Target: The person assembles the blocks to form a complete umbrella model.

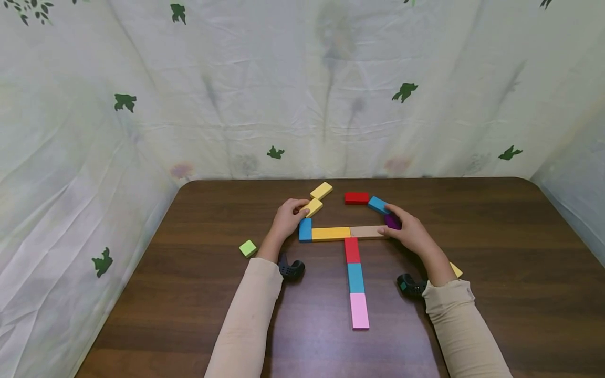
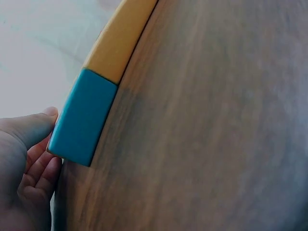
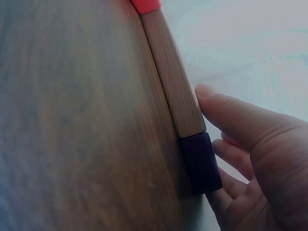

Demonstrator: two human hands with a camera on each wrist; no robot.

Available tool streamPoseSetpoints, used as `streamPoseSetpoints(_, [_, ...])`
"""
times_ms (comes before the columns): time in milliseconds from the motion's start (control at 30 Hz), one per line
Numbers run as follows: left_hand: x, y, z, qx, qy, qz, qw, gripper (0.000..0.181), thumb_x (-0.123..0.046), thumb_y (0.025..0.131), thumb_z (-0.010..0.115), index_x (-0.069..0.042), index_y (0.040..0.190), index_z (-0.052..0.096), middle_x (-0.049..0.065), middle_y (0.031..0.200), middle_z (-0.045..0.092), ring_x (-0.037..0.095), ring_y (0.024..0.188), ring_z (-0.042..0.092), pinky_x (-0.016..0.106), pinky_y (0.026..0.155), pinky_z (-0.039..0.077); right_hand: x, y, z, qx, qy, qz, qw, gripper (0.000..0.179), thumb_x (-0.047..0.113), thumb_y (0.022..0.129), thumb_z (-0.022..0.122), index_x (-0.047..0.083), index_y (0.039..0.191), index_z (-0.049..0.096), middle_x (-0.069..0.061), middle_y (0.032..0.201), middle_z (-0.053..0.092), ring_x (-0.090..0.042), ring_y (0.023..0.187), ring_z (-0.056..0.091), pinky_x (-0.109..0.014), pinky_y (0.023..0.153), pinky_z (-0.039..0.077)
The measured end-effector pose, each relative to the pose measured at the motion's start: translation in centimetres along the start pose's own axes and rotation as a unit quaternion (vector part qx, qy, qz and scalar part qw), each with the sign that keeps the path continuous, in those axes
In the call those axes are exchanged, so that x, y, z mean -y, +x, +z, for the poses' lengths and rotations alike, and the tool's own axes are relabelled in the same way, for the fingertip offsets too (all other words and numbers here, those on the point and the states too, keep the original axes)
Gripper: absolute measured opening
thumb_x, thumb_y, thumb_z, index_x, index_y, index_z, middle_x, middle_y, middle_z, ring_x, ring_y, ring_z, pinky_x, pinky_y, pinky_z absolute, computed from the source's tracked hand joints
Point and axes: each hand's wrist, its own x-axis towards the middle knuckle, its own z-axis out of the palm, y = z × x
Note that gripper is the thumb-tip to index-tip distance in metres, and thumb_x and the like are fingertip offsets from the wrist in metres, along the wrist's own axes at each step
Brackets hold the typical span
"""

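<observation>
My left hand (image 1: 285, 219) pinches a pale yellow block (image 1: 314, 207) by its near left end; another pale yellow block (image 1: 321, 190) lies against its far end. Just below is a blue block (image 1: 305, 230), which hides part of the left fingers in the left wrist view. At the right, my right hand (image 1: 412, 231) holds a purple block (image 1: 393, 221) at its fingers, the thumb lying by a plain wood block (image 3: 175, 77). A blue block (image 1: 378, 205) slants from the purple one up to a red block (image 1: 356, 198).
A yellow-orange block (image 1: 331, 234) joins the plain wood one in a row. From it a red block (image 1: 352, 250), a blue block (image 1: 356, 277) and a pink block (image 1: 359, 311) run toward me. A green block (image 1: 248, 248) lies left; a yellow block (image 1: 456, 270) shows behind the right wrist.
</observation>
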Motion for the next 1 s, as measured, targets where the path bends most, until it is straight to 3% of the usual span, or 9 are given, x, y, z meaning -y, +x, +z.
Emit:
streamPoseSetpoints(367, [0.0,0.0,0.0,0.011,0.006,0.003,0.9999,0.03,-0.016,0.087,0.06,-0.007,0.115,0.062,0.01,0.106,0.056,0.022,0.09,0.051,0.034,0.08,0.042,0.0,0.0,-0.1,0.001,-0.003,0.0,1.0,0.075,0.036,0.082,0.065,0.008,0.141,0.028,-0.022,0.139,0.029,-0.04,0.124,0.027,-0.054,0.097,0.025])
streamPoseSetpoints(533, [0.4,0.2,0.1,0.008,-0.005,0.024,0.9997,0.028,-0.021,0.087,0.061,-0.009,0.113,0.064,0.009,0.102,0.056,0.021,0.088,0.05,0.033,0.078,0.043,0.0,0.1,-0.2,0.002,-0.004,0.002,1.0,0.076,0.037,0.081,0.065,0.009,0.141,0.028,-0.022,0.139,0.029,-0.04,0.124,0.027,-0.054,0.097,0.025])
streamPoseSetpoints(700, [0.2,0.3,0.0,0.015,-0.009,0.014,0.9997,0.031,-0.021,0.087,0.06,-0.008,0.115,0.062,0.009,0.103,0.056,0.021,0.09,0.051,0.033,0.08,0.043,-0.1,0.1,-0.1,0.002,-0.006,0.003,1.0,0.075,0.036,0.081,0.065,0.009,0.141,0.028,-0.022,0.139,0.029,-0.04,0.124,0.027,-0.054,0.097,0.025])
streamPoseSetpoints(767, [-0.1,0.3,-0.2,0.026,-0.009,0.002,0.9996,0.033,-0.019,0.087,0.06,-0.006,0.117,0.059,0.011,0.106,0.055,0.022,0.093,0.051,0.035,0.083,0.043,-0.1,0.1,-0.1,0.002,-0.006,0.002,1.0,0.075,0.036,0.081,0.065,0.009,0.141,0.028,-0.022,0.139,0.029,-0.04,0.124,0.028,-0.054,0.097,0.025])
streamPoseSetpoints(1000, [0.1,-0.1,-1.6,0.085,-0.019,0.026,0.9959,0.045,-0.021,0.086,0.063,-0.004,0.126,0.051,0.013,0.117,0.051,0.023,0.103,0.05,0.034,0.088,0.041,-0.3,0.2,0.0,0.001,0.0,-0.001,1.0,0.075,0.035,0.081,0.065,0.009,0.141,0.028,-0.022,0.139,0.03,-0.039,0.123,0.029,-0.053,0.097,0.026])
